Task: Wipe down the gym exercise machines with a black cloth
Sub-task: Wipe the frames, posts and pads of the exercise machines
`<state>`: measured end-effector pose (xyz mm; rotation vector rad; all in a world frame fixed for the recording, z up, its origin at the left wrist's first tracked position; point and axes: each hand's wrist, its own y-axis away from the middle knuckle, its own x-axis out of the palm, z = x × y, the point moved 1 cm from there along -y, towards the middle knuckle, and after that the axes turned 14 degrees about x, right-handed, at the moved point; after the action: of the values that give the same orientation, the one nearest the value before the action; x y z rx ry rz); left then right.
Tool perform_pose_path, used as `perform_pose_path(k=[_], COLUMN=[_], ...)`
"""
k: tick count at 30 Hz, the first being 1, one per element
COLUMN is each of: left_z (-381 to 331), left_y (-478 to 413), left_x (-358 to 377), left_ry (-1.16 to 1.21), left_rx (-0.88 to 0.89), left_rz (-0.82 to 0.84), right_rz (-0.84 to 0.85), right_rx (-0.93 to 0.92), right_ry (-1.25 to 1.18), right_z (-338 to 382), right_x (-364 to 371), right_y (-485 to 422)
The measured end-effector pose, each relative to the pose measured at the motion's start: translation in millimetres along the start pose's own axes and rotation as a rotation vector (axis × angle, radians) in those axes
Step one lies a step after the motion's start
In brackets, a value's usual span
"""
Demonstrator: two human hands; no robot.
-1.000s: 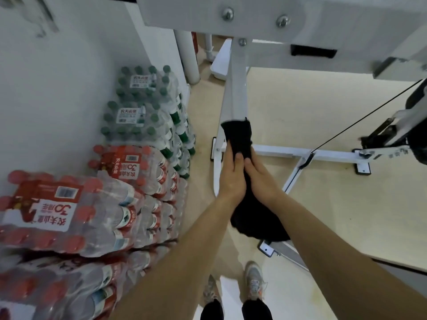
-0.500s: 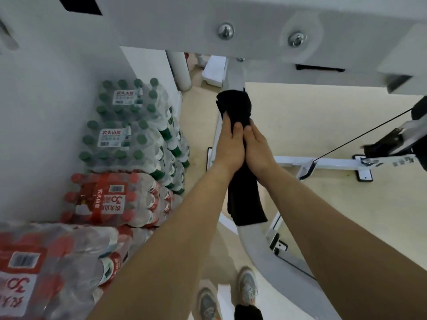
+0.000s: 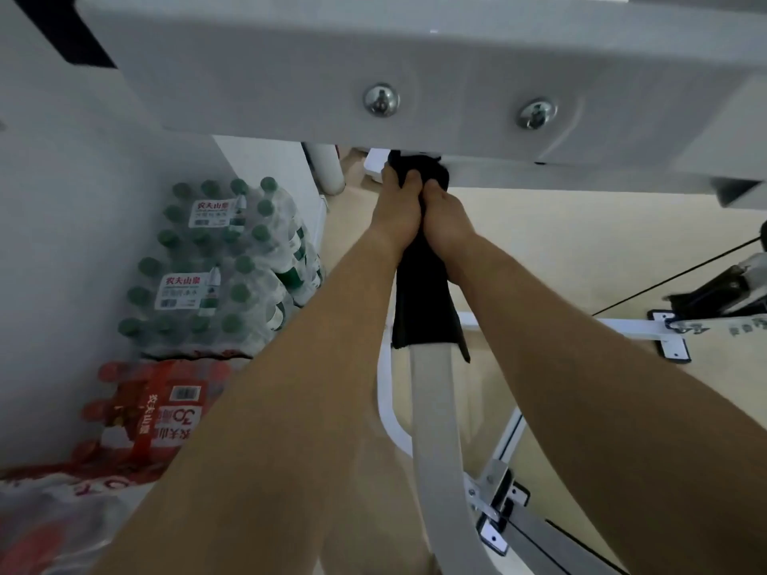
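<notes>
A black cloth [image 3: 423, 300] is wrapped round the white upright post [image 3: 436, 429] of a gym machine. My left hand [image 3: 396, 205] and my right hand [image 3: 446, 213] grip the cloth side by side, fingers curled round it and the post. Both hands sit at the very top of the post, right under the white crossbeam [image 3: 415, 76] with two bolts. The cloth's loose end hangs down the post between my forearms.
Shrink-wrapped packs of green-capped water bottles [image 3: 216, 259] and red-capped bottles [image 3: 153, 412] are stacked against the white wall on the left. A black cable [image 3: 672, 276] runs to a pulley at the right. White base rails [image 3: 622, 325] lie on the beige floor.
Both hands slid the cloth up the post, from its middle to just under the crossbeam. The camera moved closer to the beam.
</notes>
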<state>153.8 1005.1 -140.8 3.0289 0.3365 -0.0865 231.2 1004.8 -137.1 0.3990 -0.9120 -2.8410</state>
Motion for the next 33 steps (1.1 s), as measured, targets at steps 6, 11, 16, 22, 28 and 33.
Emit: perform_pose_path(k=[6, 11, 16, 22, 28, 33], left_z=[-4, 6, 1, -11, -16, 0], left_y=[83, 122, 48, 0, 57, 171], left_x=[1, 1, 1, -1, -1, 1], left_ry=[-0.052, -0.002, 0.003, 0.055, -0.001, 0.119], left_rx=[0.006, -0.003, 0.009, -0.020, 0.020, -0.010], left_rz=[-0.013, 0.005, 0.001, -0.011, -0.030, -0.067], right_rz=[-0.018, 0.018, 0.000, -0.020, -0.082, -0.066], right_rx=[-0.048, -0.074, -0.036, 0.022, -0.094, -0.105], right_ry=[0.036, -0.004, -0.005, 0.027, 0.143, 0.246], right_z=[-40, -63, -28, 6, -13, -85], right_x=[-6, -10, -5, -2, -4, -10], right_y=[75, 106, 41, -4, 37, 129])
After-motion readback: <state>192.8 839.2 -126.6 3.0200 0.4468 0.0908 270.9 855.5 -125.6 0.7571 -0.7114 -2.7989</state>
